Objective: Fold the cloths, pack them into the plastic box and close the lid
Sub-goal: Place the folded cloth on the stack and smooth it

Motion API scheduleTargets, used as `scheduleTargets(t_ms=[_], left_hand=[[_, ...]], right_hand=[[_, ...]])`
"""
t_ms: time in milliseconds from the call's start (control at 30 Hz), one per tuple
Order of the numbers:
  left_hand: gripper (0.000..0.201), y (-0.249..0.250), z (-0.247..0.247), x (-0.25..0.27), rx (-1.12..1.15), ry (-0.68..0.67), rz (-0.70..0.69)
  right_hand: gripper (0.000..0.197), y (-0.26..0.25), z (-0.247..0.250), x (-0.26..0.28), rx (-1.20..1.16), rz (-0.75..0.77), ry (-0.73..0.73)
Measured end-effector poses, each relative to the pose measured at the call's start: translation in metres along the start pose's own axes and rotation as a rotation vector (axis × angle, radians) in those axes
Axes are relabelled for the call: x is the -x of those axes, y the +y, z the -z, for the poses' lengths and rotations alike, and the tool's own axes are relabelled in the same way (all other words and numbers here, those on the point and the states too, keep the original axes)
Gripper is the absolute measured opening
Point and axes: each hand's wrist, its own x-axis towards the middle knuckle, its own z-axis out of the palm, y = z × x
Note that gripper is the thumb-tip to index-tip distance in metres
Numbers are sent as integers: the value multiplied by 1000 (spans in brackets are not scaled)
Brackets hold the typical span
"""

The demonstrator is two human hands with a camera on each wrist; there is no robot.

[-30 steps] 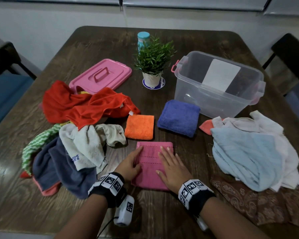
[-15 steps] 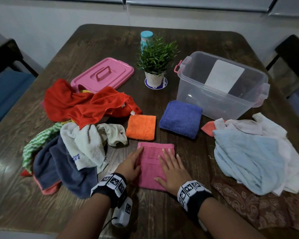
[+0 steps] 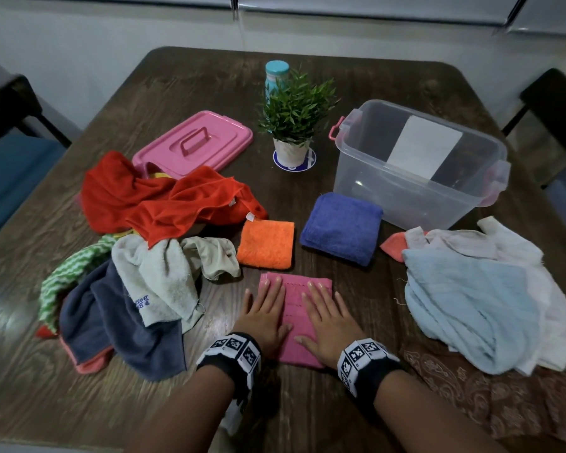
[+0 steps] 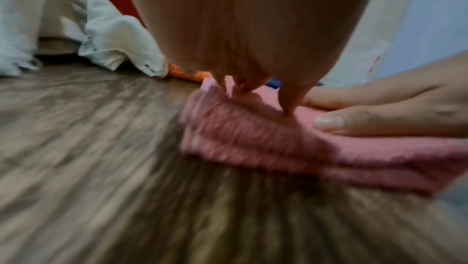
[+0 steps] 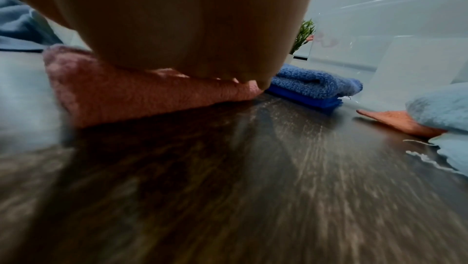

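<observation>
The pink cloth (image 3: 295,317) lay folded at six o'clock on the table (image 3: 356,86), and we kept our left hand (image 3: 264,317) and right hand (image 3: 328,322) flat and open on it, judging that even pressure outward would set the creases.

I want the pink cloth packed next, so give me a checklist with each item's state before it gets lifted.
1. Pink cloth folded flat: ok.
2. Left hand and right hand flat on it, no grip yet: not ok for lifting.
3. Plastic box open: ok.
4. Room in box: ok, only a white sheet shows through its wall.
5. Path past blue towel: ok.
6. Pink lid free: not ok, red cloth overlaps its edge.
</observation>
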Motion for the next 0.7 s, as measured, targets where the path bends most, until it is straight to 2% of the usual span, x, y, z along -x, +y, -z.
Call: scheduleTargets(t_ms=[167,400,467,567,700], left_hand=[[76,-11,-15,5,-7,-16,75],[79,-15,-5,8,-74,8,27],[79,-19,2,14,-68,42,-26],[85,-23,14,27,-53,92,-204],[95,-29,20,39,-6,-26,-300]], right_hand=[[82,6,-2,3,-26,16,-20],[85,10,0,4,-6,25,-81],[84,11,4,7,26,74,-30],[79,16,5,18,79,234,67],[84,23,5,31,71,336,28]])
